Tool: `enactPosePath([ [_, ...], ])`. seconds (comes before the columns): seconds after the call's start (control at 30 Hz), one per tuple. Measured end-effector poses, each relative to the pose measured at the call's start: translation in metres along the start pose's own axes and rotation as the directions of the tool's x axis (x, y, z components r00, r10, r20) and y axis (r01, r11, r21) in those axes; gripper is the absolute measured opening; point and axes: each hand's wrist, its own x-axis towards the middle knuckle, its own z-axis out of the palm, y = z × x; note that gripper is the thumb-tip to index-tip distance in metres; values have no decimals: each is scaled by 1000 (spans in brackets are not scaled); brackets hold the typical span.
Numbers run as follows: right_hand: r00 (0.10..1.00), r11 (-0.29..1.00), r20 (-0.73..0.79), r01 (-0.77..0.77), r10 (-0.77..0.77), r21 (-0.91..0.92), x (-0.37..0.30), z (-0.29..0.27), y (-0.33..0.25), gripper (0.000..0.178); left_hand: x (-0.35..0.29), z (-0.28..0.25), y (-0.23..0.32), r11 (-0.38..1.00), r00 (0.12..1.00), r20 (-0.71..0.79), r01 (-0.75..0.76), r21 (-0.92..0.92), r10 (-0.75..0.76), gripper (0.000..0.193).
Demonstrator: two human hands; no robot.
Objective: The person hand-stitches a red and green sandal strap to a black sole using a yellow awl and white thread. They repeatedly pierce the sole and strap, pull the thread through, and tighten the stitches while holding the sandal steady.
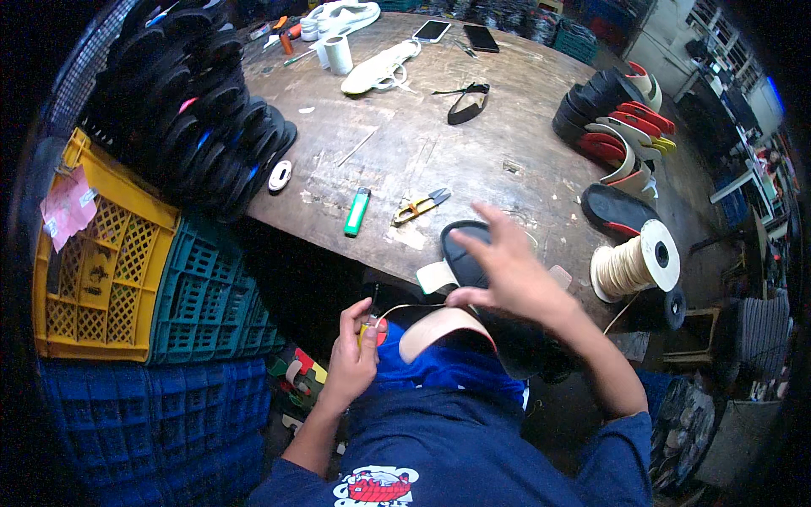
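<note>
My right hand (507, 270) grips a black sandal sole (469, 253) at the table's near edge, fingers spread over it. A tan leather strap (439, 328) curves off the sole below the hand. My left hand (355, 351) pinches a small tool with a yellow and red handle (372, 329), from which a pale thread runs up toward the strap. Both hands hover over my lap, in front of the worn wooden table (439, 144).
On the table lie a green lighter (357, 211), thread snips (421, 205), a spool of cream cord (635, 262), a black strap (467, 101), white soles (380, 69), two phones (456, 34) and stacked sandals (621, 118). Black soles (203, 110) pile above yellow (101, 245), teal and blue crates at left.
</note>
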Motion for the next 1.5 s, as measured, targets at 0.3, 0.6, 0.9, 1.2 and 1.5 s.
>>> enactPosePath([
  [0.3, 995, 887, 90, -76, 39, 456, -39, 25, 37, 50, 17, 34, 62, 924, 894, 269, -381, 37, 358, 37],
  [0.6, 947, 76, 255, -274, 194, 959, -62, 7, 59, 83, 39, 79, 112, 855, 773, 469, -514, 71, 426, 52],
  [0.9, 962, 117, 213, -234, 170, 965, -64, 10, 62, 94, 50, 96, 118, 822, 771, 490, -543, 171, 407, 52],
  [1.2, 970, 184, 158, -192, 186, 964, -61, 7, 56, 87, 50, 94, 117, 842, 774, 481, -525, 126, 411, 60],
  [1.5, 975, 282, 102, -156, 199, 947, -63, 9, 52, 73, 44, 91, 123, 846, 813, 482, -479, 235, 327, 60],
])
